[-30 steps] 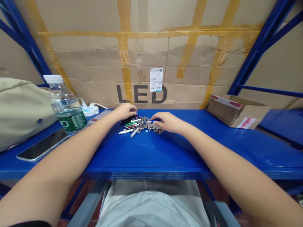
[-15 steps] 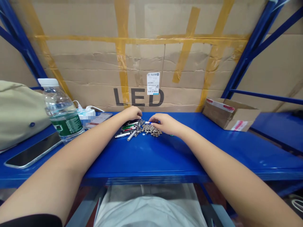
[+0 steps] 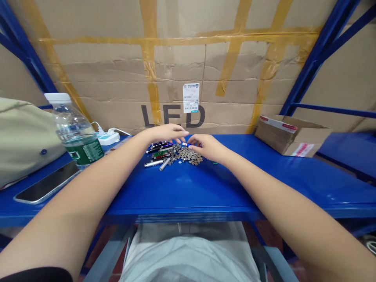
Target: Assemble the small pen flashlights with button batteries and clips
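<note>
My right hand [image 3: 205, 145] pinches a small blue and white tube [image 3: 186, 144] over the back of a pile of small round silver discs [image 3: 192, 156]. Just left of it, my left hand [image 3: 172, 133] reaches over the pile with its fingers apart, its fingertips close to my right hand; nothing shows in it. Below my left hand lie several slim metal tubes in black, green, red and silver, among them a silver tube [image 3: 165, 163] at the front. Small metal clasps lie between the tubes and the discs.
On the blue table [image 3: 182, 192], a phone [image 3: 48, 183], a water bottle [image 3: 79, 137] and a beige bag [image 3: 25, 141] stand or lie at the left, near a white power strip [image 3: 108, 137]. An open cardboard box [image 3: 290, 135] sits back right. A large cardboard sheet [image 3: 117, 86] rises behind.
My left hand has moved right from above the tubes toward my right hand, and its fingers have spread. The blue and white tube is still in my right hand. The view has shifted slightly.
</note>
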Demonstrator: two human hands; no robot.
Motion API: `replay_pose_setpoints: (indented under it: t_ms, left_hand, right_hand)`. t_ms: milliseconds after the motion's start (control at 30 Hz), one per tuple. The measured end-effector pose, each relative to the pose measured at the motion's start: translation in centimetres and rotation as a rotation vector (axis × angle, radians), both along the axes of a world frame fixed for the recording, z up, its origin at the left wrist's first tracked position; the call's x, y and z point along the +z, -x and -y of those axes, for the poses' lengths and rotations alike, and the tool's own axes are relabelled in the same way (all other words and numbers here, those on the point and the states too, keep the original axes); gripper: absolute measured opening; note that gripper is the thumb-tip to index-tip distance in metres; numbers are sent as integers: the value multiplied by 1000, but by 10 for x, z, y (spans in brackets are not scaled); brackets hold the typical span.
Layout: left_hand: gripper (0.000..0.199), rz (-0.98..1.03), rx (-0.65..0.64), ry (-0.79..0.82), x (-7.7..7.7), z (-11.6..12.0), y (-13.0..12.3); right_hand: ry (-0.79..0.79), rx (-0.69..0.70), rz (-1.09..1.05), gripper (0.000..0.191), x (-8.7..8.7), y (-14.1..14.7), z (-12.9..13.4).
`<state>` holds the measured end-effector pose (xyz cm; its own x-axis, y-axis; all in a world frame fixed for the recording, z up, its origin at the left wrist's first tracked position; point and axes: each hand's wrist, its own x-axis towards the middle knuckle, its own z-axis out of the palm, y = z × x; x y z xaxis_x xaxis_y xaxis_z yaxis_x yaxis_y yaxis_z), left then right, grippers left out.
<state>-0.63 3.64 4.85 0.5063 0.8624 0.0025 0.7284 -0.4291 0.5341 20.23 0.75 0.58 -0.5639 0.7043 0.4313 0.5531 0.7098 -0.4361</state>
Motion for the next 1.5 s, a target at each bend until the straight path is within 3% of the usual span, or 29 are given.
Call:
replay_pose_setpoints:
  t_ms: [67,167,267,367,467,633,833,967,1067,1200,1333,1500]
  left_hand:
    - [42,3,-99,66,1,5,-4]
    - [37,-11,-110,26,2,3,-2]
    - [35,6,25,-145,3,-6,13]
    - [31,-26,226,-301,-4,-16,35]
    - [28,-97,352,-348,-15,-26,54]
    - [28,-201,332,-288,-24,-34,65]
    - [29,-280,349,-240,-21,-28,60]
    - [27,-301,350,-296,-14,-25,55]
    - [26,-318,294,-352,-3,-15,47]
    - [22,-345,101,-349,1,19,27]
    - [21,-325,-101,-411,-14,49,6]
    - [18,-322,-177,-425,-31,50,-6]
  right_hand:
    - [1,-13,-29,13,-2,3,0]
    - [7,-79,-73,22,-6,7,-3]
    - [-12,-99,-60,37,-9,6,-5]
    - [-86,-20,44,27,-11,5,-5]
    - [-119,78,146,21,-13,5,-3]
    - [-99,141,249,23,-15,8,-1]
    - [-79,166,261,25,-10,7,4]
    - [-79,204,249,24,-8,7,7]
    - [-87,219,246,22,-10,6,6]
    - [-96,238,259,19,-13,5,2]
    - [-111,233,283,16,-13,6,1]
    - [-93,242,313,14,-8,5,5]
